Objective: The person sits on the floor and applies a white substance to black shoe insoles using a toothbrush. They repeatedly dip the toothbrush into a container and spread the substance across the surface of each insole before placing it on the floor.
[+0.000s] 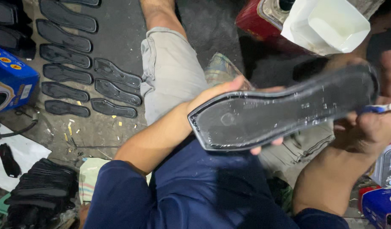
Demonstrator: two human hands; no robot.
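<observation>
My left hand (216, 95) grips a black shoe sole (272, 114) from underneath, thumb over its far edge and fingertips showing at its near edge. The sole lies flat, its glossy wet-looking face up, heel end at left. My right hand (369, 123) is at the sole's toe end, fingers closed on a thin brush (384, 108) with a blue and white handle, its tip touching the sole's right end.
Several black soles (70, 63) lie in rows on the dark floor at upper left. A blue box (11, 80) sits far left, a stack of black soles (43, 186) lower left. A white cut container (327, 25) and red can (257, 19) stand upper right.
</observation>
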